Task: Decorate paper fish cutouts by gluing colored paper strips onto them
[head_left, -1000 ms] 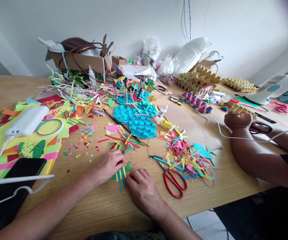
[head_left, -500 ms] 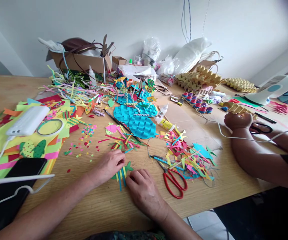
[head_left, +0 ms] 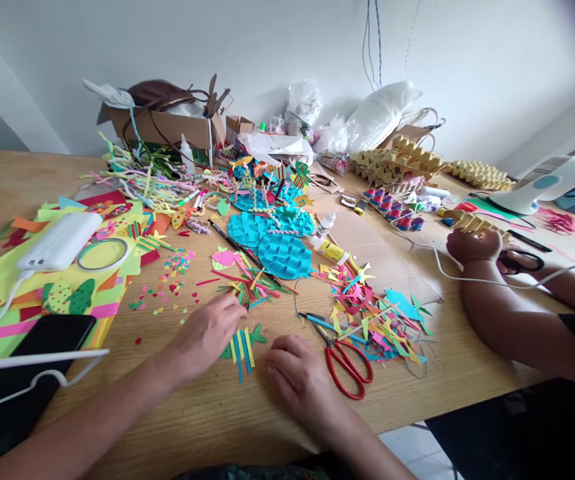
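A small green paper fish [head_left: 242,343] with blue and yellow strips laid across it lies on the wooden table [head_left: 207,413] in front of me. My left hand [head_left: 207,333] hovers just left of it, fingers loosely spread toward a heap of thin coloured paper strips [head_left: 247,280], holding nothing. My right hand [head_left: 300,377] rests on the table just right of the fish, fingers curled and relaxed, nothing visible in it. Red-handled scissors [head_left: 347,363] lie beside my right hand.
Cut paper scraps [head_left: 372,313], blue woven paper discs [head_left: 277,247], a glue bottle [head_left: 330,248], coloured sheets [head_left: 27,287] with a white power bank [head_left: 60,240] and a phone [head_left: 22,380] fill the table. A co-worker's hands [head_left: 472,247] at the right hold yellow folded paper and scissors.
Both my hands have drawn off the fish piece: the left lifted back and opened toward the strip pile, the right slid slightly right. The fish with its strips now lies uncovered.
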`<state>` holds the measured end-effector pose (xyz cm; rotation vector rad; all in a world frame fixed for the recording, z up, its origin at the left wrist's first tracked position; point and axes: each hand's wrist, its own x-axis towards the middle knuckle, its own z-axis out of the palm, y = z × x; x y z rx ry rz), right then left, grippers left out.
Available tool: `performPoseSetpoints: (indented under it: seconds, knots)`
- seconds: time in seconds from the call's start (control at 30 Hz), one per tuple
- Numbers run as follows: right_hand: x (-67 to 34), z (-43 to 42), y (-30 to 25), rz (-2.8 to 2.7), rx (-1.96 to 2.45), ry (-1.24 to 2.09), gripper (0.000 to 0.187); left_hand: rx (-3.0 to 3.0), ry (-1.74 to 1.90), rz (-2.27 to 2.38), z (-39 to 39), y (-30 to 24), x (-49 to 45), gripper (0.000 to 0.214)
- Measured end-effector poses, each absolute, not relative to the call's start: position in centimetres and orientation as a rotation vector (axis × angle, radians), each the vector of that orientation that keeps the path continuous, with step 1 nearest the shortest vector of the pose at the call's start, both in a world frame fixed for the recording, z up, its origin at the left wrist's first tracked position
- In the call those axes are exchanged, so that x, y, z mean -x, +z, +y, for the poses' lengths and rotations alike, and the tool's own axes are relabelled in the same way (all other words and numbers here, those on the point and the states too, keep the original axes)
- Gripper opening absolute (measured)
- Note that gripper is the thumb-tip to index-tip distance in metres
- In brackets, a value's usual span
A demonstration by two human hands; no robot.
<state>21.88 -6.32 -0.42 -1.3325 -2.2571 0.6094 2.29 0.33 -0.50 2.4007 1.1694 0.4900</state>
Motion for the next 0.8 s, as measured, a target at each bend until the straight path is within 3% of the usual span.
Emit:
performPoseSetpoints:
  seconds: [0.27, 0.53, 0.8]
  knots:
    - [-21.0, -2.7, 0.4, -2.196, 1.540, 0.792, 0.016, -2.810, 0.144, 1.033, -5.7, -1.7, -2.5, 0.031]
    - [-19.2, -1.6, 0.5, -2.419, 1.583, 0.782, 0.021, -2.979, 0.417, 0.983, -6.2, -3.5, -2.3, 0.041]
    - [-18.6, -1.4, 0.4, -2.482, 1.636, 0.761, 0.022, -2.919, 0.422, 0.994, -6.3, -3.3, -2.4, 0.040]
